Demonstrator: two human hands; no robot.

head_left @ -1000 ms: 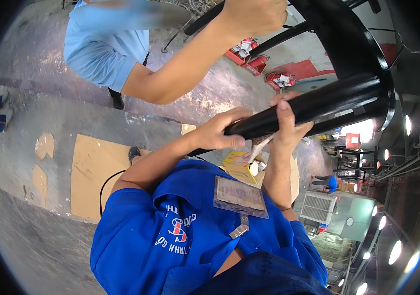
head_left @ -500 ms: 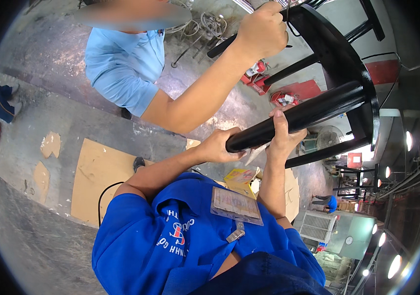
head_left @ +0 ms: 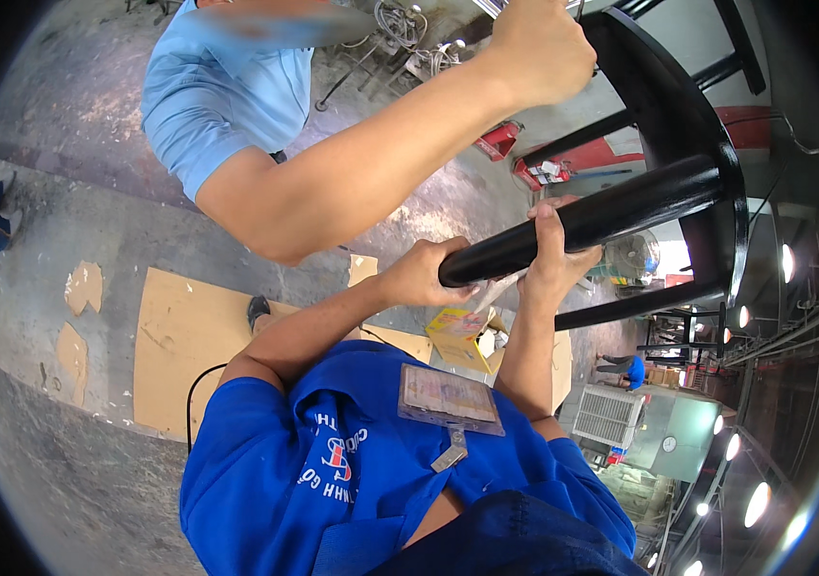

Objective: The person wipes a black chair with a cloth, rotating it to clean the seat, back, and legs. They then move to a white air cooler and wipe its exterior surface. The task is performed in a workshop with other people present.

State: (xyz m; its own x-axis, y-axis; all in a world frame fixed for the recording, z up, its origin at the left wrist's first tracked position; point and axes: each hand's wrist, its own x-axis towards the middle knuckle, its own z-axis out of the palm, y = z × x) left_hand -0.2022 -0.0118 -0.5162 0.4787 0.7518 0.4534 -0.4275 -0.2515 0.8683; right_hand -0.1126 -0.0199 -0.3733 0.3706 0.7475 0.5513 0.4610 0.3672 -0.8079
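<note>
A glossy black chair or stool frame is held up at the upper right, its legs pointing different ways. My left hand is closed round the free end of one thick round leg. Farther up that leg, my right hand grips it, thumb across the near side and fingers partly hidden behind. A pale thin piece, perhaps paper, shows beneath the leg between my hands; which hand holds it I cannot tell. A co-worker's fist is at the frame's far edge, its grip partly cut off.
The co-worker in a light blue shirt stands close on the far left. Cardboard and an open yellow box lie on the floor below. Red fire equipment stands behind the frame, and another person is far right.
The co-worker's forearm has come nearer and their fist has moved right. The black frame has shifted slightly right in view; both my hands keep hold of its leg.
</note>
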